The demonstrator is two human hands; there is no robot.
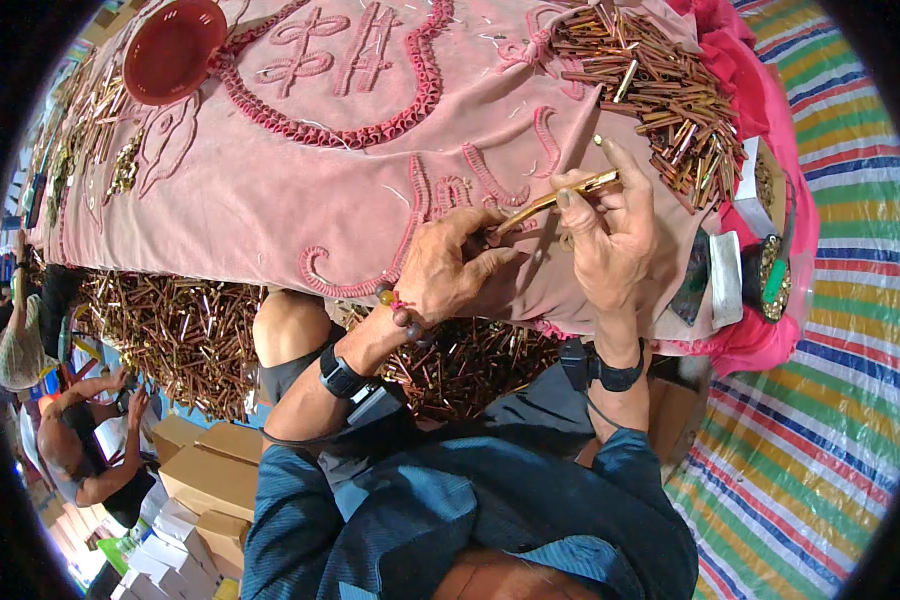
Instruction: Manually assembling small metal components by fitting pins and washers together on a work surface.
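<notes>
A slim, shiny gold metal tube [558, 199] slants over the pink cloth [350, 215], its right end raised. My right hand [615, 230] is closed round its upper end. My left hand [450, 265] pinches at its lower end, and the fingers hide that tip. A small pale spot shows at my right index fingertip; I cannot tell what it is. Beyond my right hand lies a loose pile of similar copper and gold tubes [675, 110].
A red plastic bowl [175, 55] stands at the far left, near small brass-coloured pieces [125, 168]. Many more tubes [170, 340] fill the space below the table's near edge. A dark phone-like slab [692, 280] lies at right. Cardboard boxes [210, 470] and other people [70, 440] are at left.
</notes>
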